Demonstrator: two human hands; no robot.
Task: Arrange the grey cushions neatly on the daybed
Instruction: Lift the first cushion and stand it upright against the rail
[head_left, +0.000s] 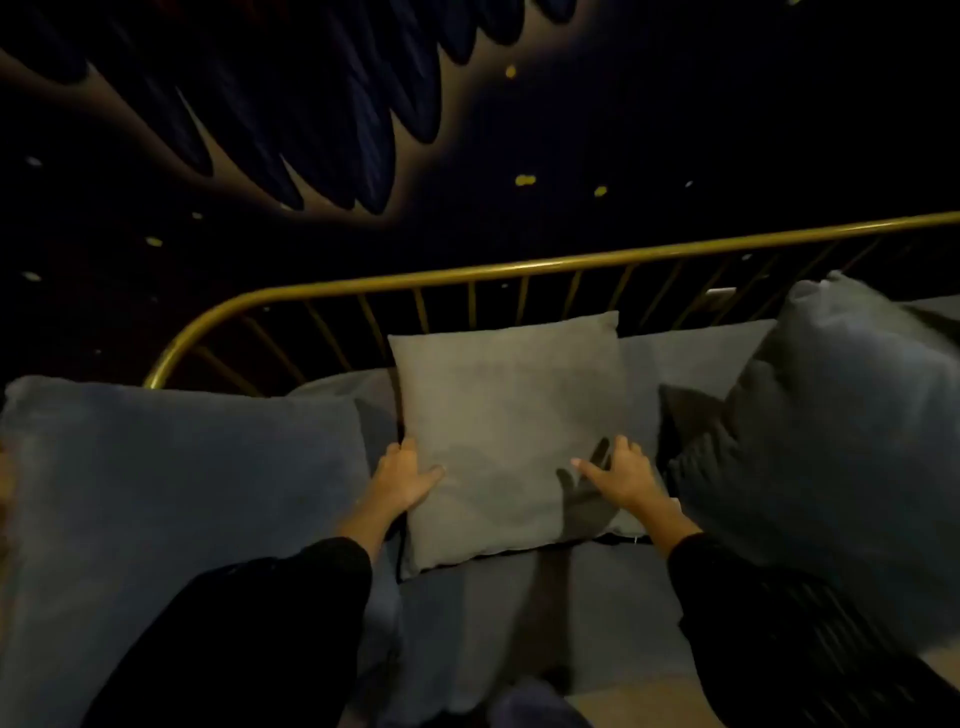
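A square grey cushion (511, 415) leans against the gold rail of the daybed (524, 613), in the middle of the view. My left hand (402, 475) grips its lower left edge, thumb on the front face. My right hand (621, 475) rests on its lower right part, fingers spread and thumb pointing left. A larger blue-grey cushion (171, 493) lies to the left. Another big grey cushion (852, 415) stands tilted on the right.
The gold metal rail (467, 275) with thin bars curves around the back and left end of the daybed. Behind it is a dark wall with a painted wing pattern (291, 130). The room is dim.
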